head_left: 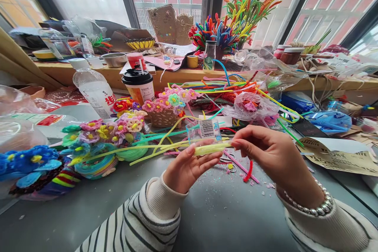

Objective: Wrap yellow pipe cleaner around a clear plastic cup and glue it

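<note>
My left hand [189, 165] is turned palm up. A bundle of pale yellow pipe cleaners [209, 149] lies across its fingers, and the thumb presses near the bundle's left end. Long yellow stems stick out to the left past that hand. The thumb and fingers of my right hand [265, 153] pinch the bundle's right end; a bracelet of silver beads is on that wrist. Just behind the bundle is a clear plastic wrapper [205, 130] with a barcode label. A red pipe cleaner [248, 172] and a pink one [240, 166] lie on the table below.
Fuzzy flower pieces [109, 134] crowd the left, near a plastic bottle [93, 86] and a lidded cup [138, 86]. Behind my hands stands a woven basket [163, 118] of flowers. Loose pipe cleaners [206, 96] are heaped farther back. Sandpaper sheets [339, 157] lie at right.
</note>
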Demonstrator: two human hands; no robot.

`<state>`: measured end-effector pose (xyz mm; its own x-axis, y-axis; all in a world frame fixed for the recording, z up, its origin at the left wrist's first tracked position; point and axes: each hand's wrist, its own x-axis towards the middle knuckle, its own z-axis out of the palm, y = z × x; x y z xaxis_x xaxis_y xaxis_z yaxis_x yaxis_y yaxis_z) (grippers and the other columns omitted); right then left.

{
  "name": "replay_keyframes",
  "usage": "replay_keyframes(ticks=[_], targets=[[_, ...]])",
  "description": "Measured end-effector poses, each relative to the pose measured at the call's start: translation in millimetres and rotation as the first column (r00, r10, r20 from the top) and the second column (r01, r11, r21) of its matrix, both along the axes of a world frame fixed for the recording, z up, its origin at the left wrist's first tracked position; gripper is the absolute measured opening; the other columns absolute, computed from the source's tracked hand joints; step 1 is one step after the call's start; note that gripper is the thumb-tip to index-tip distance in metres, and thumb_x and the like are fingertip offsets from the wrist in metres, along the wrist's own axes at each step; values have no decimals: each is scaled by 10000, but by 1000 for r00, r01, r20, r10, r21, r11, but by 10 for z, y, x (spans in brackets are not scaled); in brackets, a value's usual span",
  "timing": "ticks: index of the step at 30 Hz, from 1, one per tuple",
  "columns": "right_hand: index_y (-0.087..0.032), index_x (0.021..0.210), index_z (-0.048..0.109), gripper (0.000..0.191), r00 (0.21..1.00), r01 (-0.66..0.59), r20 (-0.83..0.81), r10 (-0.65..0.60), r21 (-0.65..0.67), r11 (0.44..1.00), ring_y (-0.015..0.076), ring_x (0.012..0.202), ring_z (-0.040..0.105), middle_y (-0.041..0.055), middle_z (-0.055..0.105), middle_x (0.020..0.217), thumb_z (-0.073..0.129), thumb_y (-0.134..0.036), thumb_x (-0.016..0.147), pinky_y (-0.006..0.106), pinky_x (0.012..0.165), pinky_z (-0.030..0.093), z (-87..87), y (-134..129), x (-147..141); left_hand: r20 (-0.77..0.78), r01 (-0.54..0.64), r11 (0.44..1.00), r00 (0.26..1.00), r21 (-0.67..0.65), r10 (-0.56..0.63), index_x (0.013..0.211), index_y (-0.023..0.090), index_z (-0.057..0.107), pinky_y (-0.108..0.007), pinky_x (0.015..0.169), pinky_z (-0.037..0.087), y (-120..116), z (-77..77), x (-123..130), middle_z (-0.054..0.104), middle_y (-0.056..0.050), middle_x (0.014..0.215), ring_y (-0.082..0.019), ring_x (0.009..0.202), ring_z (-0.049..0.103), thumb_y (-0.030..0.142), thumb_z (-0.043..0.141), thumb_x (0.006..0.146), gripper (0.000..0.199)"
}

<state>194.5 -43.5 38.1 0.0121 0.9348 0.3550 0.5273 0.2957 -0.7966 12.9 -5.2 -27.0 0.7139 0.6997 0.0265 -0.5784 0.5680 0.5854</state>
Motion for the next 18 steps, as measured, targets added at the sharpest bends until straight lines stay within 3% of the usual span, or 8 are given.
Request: replay_keyframes(ticks=[13, 18], targets=[[-177, 683, 609, 155, 999, -31, -22, 30, -29, 999, 63, 476, 468, -18, 575, 570, 599, -324, 735, 162, 402, 336, 3, -18, -17, 38, 17, 1000, 999, -1, -17, 1135, 45, 484, -406, 1009, 263, -6, 6, -6, 625, -159, 1080, -266, 1053, 553, 324, 537, 757, 473], [-175, 697, 604, 187, 998, -48, -49, 45, -73, 996, 75, 490, 468, -5, 570, 585, 590, -357, 740, 179, 443, 381, -12, -6, -16, 52, 31, 1000, 998, 4, -31, 1136, 44, 484, -410, 1019, 251, -4, 0, -12, 618, -162, 1093, -271, 1071, 541, 320, 521, 767, 462]])
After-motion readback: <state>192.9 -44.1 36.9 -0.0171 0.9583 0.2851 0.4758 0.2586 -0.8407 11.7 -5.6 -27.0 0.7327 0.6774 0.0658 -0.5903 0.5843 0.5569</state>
